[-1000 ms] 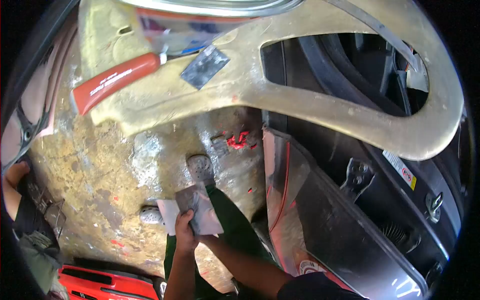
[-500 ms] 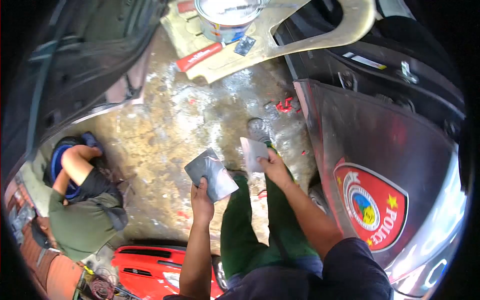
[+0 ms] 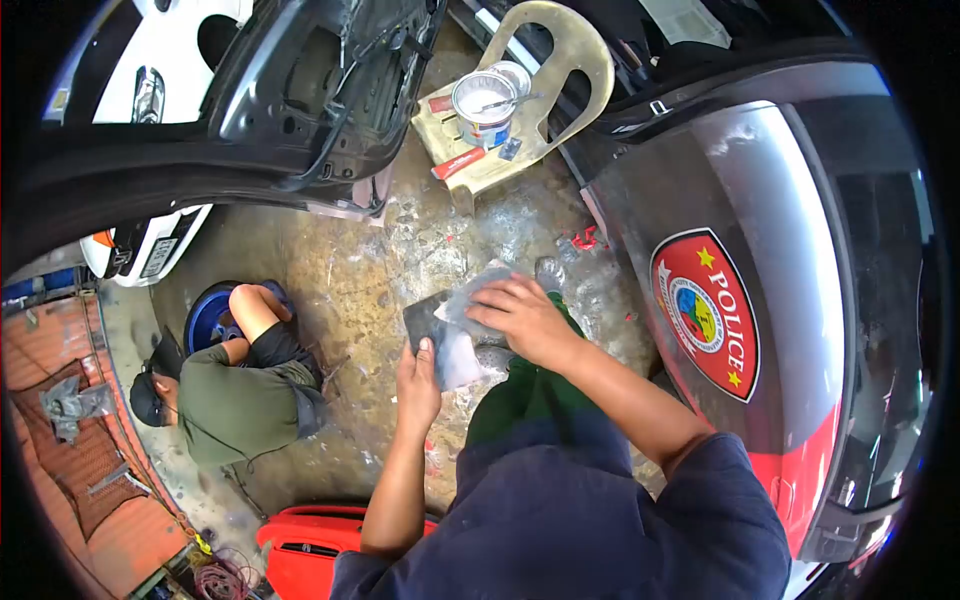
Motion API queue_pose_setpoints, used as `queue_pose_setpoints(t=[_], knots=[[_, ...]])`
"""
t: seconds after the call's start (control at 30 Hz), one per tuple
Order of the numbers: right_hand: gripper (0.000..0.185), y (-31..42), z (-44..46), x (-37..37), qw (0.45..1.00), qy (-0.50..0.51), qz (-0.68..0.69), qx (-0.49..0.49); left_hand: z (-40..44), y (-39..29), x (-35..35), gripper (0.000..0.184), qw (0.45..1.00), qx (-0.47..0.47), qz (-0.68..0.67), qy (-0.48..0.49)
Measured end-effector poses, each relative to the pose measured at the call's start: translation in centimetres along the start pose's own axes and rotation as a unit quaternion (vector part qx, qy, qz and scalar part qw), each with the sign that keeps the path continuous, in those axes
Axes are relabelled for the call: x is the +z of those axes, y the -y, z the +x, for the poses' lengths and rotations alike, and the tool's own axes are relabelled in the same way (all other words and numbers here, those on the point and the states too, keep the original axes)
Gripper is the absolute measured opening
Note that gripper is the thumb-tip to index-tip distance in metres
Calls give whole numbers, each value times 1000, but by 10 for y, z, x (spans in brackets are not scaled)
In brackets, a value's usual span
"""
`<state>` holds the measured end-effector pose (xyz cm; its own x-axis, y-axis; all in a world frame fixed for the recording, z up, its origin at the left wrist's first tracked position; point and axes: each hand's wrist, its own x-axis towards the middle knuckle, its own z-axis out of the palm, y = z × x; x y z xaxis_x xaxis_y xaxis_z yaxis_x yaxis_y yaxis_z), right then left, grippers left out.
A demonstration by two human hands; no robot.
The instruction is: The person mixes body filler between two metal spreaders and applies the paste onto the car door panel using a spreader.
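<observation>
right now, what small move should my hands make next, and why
Probably slide the thin grey piece in your right hand slightly aside, away from the dark sheet in your left hand. The piece overlaps the sheet's upper part and hides some of its surface from view.

Stained concrete floor (image 3: 330, 270); beige plastic chair (image 3: 468, 178) near car panel with police emblem (image 3: 706, 315); open black door (image 3: 290, 110) opposite; bright glare.

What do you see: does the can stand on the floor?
No, the can stands on the seat of the chair, near the red tube.
</observation>
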<state>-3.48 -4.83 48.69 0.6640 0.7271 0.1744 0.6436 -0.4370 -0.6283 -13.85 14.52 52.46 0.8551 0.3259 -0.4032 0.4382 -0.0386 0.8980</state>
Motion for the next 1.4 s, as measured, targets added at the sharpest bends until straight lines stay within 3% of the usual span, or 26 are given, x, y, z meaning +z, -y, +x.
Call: queue_pose_setpoints(t=[0.27,0.43,0.47,0.53,0.57,0.6,0.67,0.73,0.83,0.87,0.97,1.0,1.03,1.1,1.13,1.23,1.27,1.4], knots=[[43,85,-42,-10,997,10,37,-73,-29,-29,-11,34,992,83,25,-91],[41,101,-66,-3,984,110,49,-131,-42,-67,-12,35,974,125,-26,-186],[46,103,-69,-7,983,137,65,-102,-43,-72,-19,35,973,138,-18,-183],[54,109,-64,-29,991,32,119,-60,-43,-80,-31,35,969,164,-10,-186],[57,115,-61,-41,988,-18,149,-37,-43,-74,-33,34,969,143,-108,-171],[66,121,-51,-54,977,-80,172,-93,-41,-61,-34,34,960,120,-203,-151],[67,143,-42,-72,968,-97,186,-136,-46,-56,-33,33,923,48,-366,-105],[69,157,-35,-76,958,-98,199,-182,-61,-67,-27,32,905,15,-415,-97],[64,154,-34,-63,968,-74,170,-169,-69,-62,-26,33,889,10,-447,-99],[72,143,-37,-53,976,-67,156,-135,-71,-58,-29,32,885,5,-457,-94],[72,108,-45,-49,997,36,0,-68,-80,-62,-37,30,872,-15,-483,-81],[63,98,-55,-41,998,51,19,-20,-86,-73,-43,30,866,-24,-495,-67],[59,95,-58,-27,990,-7,129,55,-89,-79,-49,29,859,-32,-508,-54],[53,91,-61,-11,912,-113,341,197,-88,-64,-52,30,864,-79,-497,20],[45,95,-49,-12,764,-173,544,301,-89,-52,-53,30,865,-103,-488,60],[50,129,-11,-39,590,-184,749,239,-89,-43,-34,31,869,-110,-483,-8],[48,139,-9,-45,580,-169,763,228,-83,-36,-35,31,869,-85,-487,-27],[41,135,-49,-50,653,-79,732,175,-56,-10,-70,35,868,-10,-479,-132]])
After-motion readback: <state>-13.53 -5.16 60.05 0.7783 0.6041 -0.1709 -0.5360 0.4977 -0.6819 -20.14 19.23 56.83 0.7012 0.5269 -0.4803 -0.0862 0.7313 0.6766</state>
